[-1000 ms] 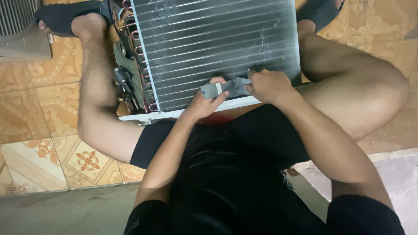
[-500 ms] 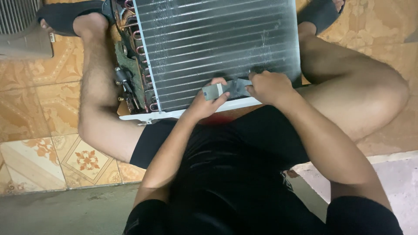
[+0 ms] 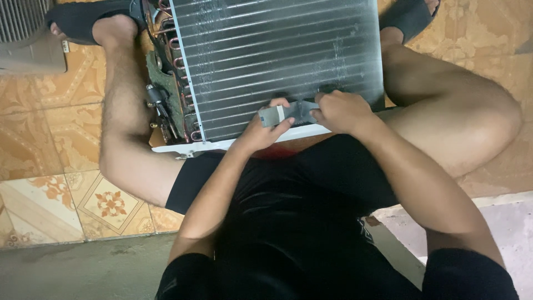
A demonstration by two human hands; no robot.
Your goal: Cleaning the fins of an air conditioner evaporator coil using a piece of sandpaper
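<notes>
Orange patterned ceramic floor tiles (image 3: 50,144) cover most of the view, with a grey concrete strip (image 3: 83,269) along the bottom left. Person sits on the floor in black shorts (image 3: 288,205), legs spread, black sandals on both feet (image 3: 94,19).

Between the legs: large silver finned-aluminium heat exchanger coil (image 3: 277,55), tilted, its near edge resting on a white plastic frame strip (image 3: 222,145) just above the lap. Copper U-bend tubes (image 3: 177,61) run down its left end, next to a green circuit board with dark fittings (image 3: 161,94).

Grey ribbed appliance housing (image 3: 25,33) at top left, well apart from the coil.

Small flat grey metal tool, comb-like (image 3: 288,113), lies against the coil's lower face near the bottom edge. Left hand (image 3: 264,130) is closed around its left end, thumb on top. Right hand (image 3: 341,111) is clamped over its right end, fingers curled down onto the fins. Both hands touch the tool and the coil; the tool's working edge is hidden under the right hand.
</notes>
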